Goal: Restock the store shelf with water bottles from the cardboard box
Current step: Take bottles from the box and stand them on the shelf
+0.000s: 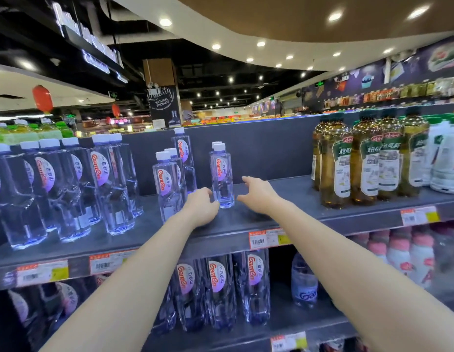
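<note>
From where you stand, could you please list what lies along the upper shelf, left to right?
large water bottles → cluster of small water bottles → left hand → pair of small water bottles → right hand → amber drink bottles → white bottles

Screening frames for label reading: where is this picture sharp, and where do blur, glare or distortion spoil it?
Head view: the central clear white-capped water bottle reads sharp; the grey shelf bows from the wide lens; the amber bottles and pink-capped white bottles are soft; round ceiling lights blow out.

Price tag [267, 239] print illegible
</note>
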Action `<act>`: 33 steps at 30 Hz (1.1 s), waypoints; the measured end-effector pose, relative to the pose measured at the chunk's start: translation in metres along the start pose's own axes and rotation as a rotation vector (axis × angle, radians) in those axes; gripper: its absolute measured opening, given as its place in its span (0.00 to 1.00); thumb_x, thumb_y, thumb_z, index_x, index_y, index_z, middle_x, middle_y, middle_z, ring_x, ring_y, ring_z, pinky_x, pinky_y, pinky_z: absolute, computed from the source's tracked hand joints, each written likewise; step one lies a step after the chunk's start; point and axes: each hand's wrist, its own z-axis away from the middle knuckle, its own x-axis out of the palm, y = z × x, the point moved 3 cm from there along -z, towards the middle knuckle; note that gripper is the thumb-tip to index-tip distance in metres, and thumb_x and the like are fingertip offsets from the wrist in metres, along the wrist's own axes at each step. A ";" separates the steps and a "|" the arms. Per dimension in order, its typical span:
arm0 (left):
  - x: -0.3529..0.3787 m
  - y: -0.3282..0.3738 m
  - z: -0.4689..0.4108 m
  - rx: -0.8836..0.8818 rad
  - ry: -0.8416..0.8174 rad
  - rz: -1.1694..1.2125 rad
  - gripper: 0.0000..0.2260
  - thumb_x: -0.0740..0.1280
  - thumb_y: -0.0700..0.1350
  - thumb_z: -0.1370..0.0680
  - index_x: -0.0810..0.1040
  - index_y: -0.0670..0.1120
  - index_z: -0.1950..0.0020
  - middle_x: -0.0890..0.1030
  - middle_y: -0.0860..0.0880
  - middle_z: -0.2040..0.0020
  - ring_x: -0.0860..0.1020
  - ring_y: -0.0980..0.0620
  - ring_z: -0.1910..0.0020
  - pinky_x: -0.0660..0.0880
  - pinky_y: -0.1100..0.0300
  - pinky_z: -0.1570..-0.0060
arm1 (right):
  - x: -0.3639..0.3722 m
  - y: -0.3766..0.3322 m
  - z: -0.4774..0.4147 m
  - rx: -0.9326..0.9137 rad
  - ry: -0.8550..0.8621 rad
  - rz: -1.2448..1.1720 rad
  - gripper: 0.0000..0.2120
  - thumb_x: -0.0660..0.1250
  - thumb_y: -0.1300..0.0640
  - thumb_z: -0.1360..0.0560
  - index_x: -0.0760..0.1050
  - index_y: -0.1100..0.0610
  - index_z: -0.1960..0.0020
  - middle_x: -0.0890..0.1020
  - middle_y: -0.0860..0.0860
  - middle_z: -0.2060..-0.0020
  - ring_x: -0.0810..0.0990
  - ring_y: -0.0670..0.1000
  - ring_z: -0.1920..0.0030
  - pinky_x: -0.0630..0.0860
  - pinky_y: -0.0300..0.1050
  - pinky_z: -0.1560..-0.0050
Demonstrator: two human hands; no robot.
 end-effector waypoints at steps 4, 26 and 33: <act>0.003 0.025 0.024 0.047 0.031 -0.088 0.20 0.63 0.46 0.18 0.70 0.39 0.29 0.76 0.37 0.32 0.75 0.36 0.34 0.72 0.49 0.39 | -0.020 0.005 0.036 -0.036 0.070 0.143 0.29 0.64 0.56 0.20 0.63 0.54 0.20 0.72 0.53 0.25 0.69 0.59 0.26 0.70 0.52 0.30; 0.174 0.365 0.344 0.545 -0.248 -0.227 0.26 0.64 0.55 0.19 0.68 0.49 0.22 0.78 0.43 0.31 0.78 0.40 0.37 0.78 0.47 0.42 | -0.279 0.253 0.494 0.362 0.011 0.540 0.20 0.63 0.57 0.19 0.70 0.56 0.28 0.80 0.55 0.39 0.81 0.59 0.45 0.80 0.51 0.55; 0.279 0.494 0.418 0.749 -0.364 -0.281 0.26 0.62 0.56 0.19 0.68 0.47 0.23 0.78 0.42 0.34 0.79 0.40 0.40 0.79 0.48 0.46 | -0.340 0.357 0.594 0.551 0.016 0.502 0.20 0.62 0.56 0.18 0.69 0.56 0.27 0.80 0.55 0.41 0.82 0.56 0.51 0.76 0.47 0.65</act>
